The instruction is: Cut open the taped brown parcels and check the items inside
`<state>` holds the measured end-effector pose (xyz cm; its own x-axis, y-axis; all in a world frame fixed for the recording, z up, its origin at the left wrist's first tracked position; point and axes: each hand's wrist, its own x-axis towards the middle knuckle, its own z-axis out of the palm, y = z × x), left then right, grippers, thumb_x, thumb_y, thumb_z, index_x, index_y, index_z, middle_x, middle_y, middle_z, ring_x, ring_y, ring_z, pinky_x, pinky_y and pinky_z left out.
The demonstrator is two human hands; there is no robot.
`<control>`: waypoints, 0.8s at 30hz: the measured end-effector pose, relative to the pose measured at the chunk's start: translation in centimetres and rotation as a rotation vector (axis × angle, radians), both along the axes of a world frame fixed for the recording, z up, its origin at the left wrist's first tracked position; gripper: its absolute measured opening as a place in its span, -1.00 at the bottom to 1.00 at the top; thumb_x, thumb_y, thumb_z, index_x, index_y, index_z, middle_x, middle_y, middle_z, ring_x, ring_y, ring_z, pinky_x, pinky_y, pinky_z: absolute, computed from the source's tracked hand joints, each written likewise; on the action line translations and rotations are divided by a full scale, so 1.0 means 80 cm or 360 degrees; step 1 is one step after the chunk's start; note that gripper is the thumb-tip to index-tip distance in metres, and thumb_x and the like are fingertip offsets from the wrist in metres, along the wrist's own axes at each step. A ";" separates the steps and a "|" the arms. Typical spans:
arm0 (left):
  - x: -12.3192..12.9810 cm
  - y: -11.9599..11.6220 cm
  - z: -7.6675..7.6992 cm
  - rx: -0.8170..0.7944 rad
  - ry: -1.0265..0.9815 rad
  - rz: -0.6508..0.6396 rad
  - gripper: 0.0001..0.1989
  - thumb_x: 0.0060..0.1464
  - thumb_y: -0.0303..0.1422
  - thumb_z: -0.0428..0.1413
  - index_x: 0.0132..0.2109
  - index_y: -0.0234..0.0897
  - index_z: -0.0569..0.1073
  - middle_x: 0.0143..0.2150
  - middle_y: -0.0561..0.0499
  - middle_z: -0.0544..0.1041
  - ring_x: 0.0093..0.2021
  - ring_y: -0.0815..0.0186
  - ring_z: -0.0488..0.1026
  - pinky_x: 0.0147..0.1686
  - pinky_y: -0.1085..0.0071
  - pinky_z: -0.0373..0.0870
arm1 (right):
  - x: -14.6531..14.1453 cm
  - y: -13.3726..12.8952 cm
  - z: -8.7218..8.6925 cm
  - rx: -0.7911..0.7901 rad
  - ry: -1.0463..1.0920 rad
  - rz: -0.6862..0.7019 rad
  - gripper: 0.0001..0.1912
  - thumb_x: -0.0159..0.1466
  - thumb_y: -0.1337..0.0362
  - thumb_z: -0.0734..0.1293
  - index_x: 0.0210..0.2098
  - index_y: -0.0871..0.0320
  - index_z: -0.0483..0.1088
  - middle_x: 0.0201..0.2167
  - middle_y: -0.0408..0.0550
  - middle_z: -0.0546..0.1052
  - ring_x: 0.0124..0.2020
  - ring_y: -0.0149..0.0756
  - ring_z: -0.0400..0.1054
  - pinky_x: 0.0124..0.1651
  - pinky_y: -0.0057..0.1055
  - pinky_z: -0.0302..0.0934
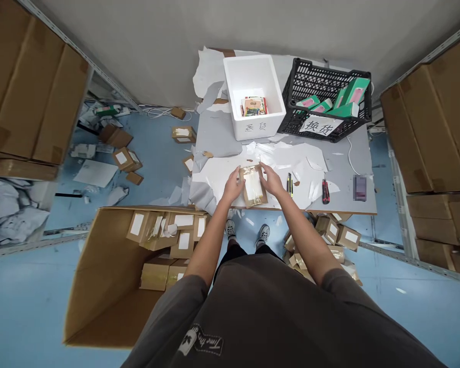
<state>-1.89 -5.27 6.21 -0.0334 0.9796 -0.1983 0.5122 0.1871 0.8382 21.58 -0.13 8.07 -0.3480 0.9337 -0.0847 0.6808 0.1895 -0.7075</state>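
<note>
A small cardboard box (253, 186) with clear tape and a white label lies at the front edge of the table. My left hand (234, 185) grips its left side, and my right hand (270, 180) holds the right side near the far corner. To the right of the box lie a yellow-and-black utility knife (290, 184) and, farther along, a red-and-black utility knife (325, 191). Scraps of white paper (262, 151) are strewn just beyond the box.
At the back stand a white foam bin (255, 128) with small packets and a black crate (310, 82) holding green boxes. A large open carton (88, 286) with parcels sits at lower left. More parcels (329, 230) lie on the floor at right. Shelves with cartons flank both sides.
</note>
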 end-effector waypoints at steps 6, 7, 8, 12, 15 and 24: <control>0.007 -0.021 0.005 -0.0114 0.0472 -0.0297 -0.16 0.28 -0.30 0.30 0.62 -0.13 0.23 0.70 -0.18 0.09 0.64 -0.13 0.13 0.55 -0.04 0.26 | 0.024 -0.027 -0.021 -0.0138 -0.0240 -0.0001 -0.19 0.42 0.25 0.31 0.63 0.09 0.15 0.60 0.18 0.21 0.59 0.10 0.15 0.54 0.14 0.21; 0.010 -0.030 0.005 -0.0141 0.0534 -0.0368 -0.13 0.25 -0.29 0.34 0.61 -0.13 0.25 0.71 -0.19 0.03 0.65 -0.18 0.10 0.55 -0.07 0.26 | 0.032 -0.039 -0.025 -0.0148 -0.0276 -0.0015 -0.20 0.43 0.21 0.32 0.62 0.08 0.15 0.61 0.19 0.19 0.59 0.11 0.14 0.55 0.15 0.19; 0.012 -0.039 0.004 -0.0158 0.0589 -0.0447 -0.10 0.21 -0.27 0.38 0.61 -0.13 0.26 0.73 -0.19 -0.03 0.66 -0.23 0.04 0.55 -0.10 0.25 | 0.040 -0.051 -0.029 -0.0159 -0.0311 -0.0028 -0.20 0.43 0.19 0.34 0.62 0.06 0.16 0.62 0.19 0.18 0.60 0.13 0.13 0.55 0.16 0.18; 0.025 -0.071 -0.001 -0.0126 0.0674 -0.0745 0.00 0.13 -0.20 0.48 0.60 -0.10 0.26 0.75 -0.20 -0.16 0.71 -0.33 -0.26 0.54 -0.24 0.20 | 0.066 -0.088 -0.043 -0.0131 -0.0381 0.0001 -0.16 0.38 0.16 0.43 0.60 0.02 0.20 0.64 0.21 0.11 0.63 0.20 0.04 0.56 0.24 0.12; 0.034 -0.087 -0.007 -0.0112 0.0673 -0.0810 -0.01 0.14 -0.22 0.47 0.61 -0.08 0.26 0.74 -0.23 -0.14 0.71 -0.36 -0.28 0.53 -0.30 0.17 | 0.079 -0.102 -0.050 -0.0098 -0.0429 0.0031 -0.17 0.37 0.18 0.44 0.59 0.05 0.22 0.65 0.23 0.08 0.65 0.26 -0.04 0.57 0.30 0.05; 0.033 -0.074 -0.016 -0.0173 0.0703 -0.0679 -0.30 0.37 -0.20 0.23 0.58 0.10 0.33 0.73 -0.05 -0.01 0.71 -0.32 -0.21 0.50 -0.32 0.17 | 0.139 -0.109 -0.075 -0.0153 -0.0634 -0.0160 -0.28 0.33 0.29 0.41 0.47 0.16 0.36 0.62 0.30 0.15 0.64 0.39 -0.09 0.51 0.38 0.09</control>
